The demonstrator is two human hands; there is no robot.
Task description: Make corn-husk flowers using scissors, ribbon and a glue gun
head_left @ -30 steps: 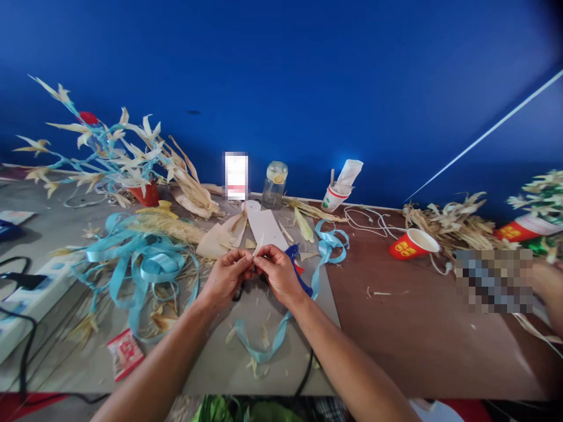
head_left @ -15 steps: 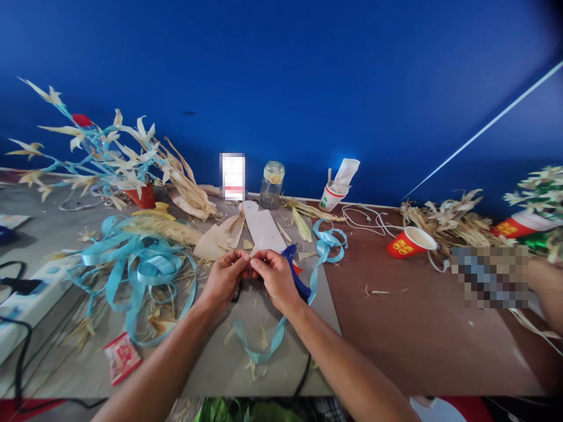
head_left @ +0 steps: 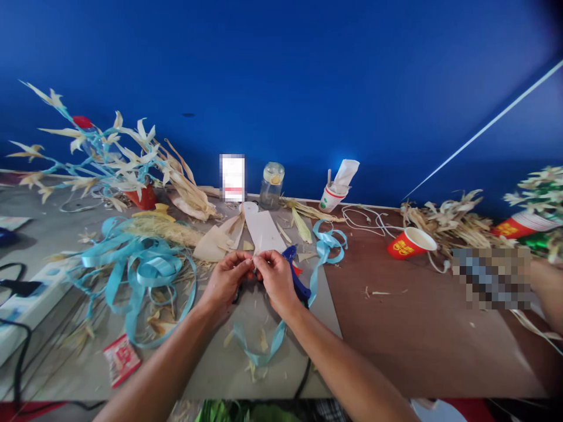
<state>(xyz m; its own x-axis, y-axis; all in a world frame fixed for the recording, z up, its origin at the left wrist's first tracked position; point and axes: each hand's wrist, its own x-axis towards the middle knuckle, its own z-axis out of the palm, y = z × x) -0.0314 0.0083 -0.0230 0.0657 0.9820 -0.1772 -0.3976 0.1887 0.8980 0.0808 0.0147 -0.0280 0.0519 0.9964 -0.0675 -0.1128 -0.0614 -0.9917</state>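
Note:
My left hand and my right hand meet over the middle of the table, thumbs and forefingers pinched together. A tiny pale bit shows between the fingertips, too small to name. Just right of my right hand lies a blue glue gun, partly covered by the hand. Dried corn husk pieces and a white strip of paper lie beyond my fingers. Below the hands curls a loose end of light blue ribbon.
Left are tangled blue ribbon, a husk-flower branch and a power strip. A glass jar and white cup stand at the back. Right, a red paper cup tilts near another person's arm.
My fingertips have shifted slightly, with the left fingers curled a little more and the pinch still together. The things on the table have stayed put.

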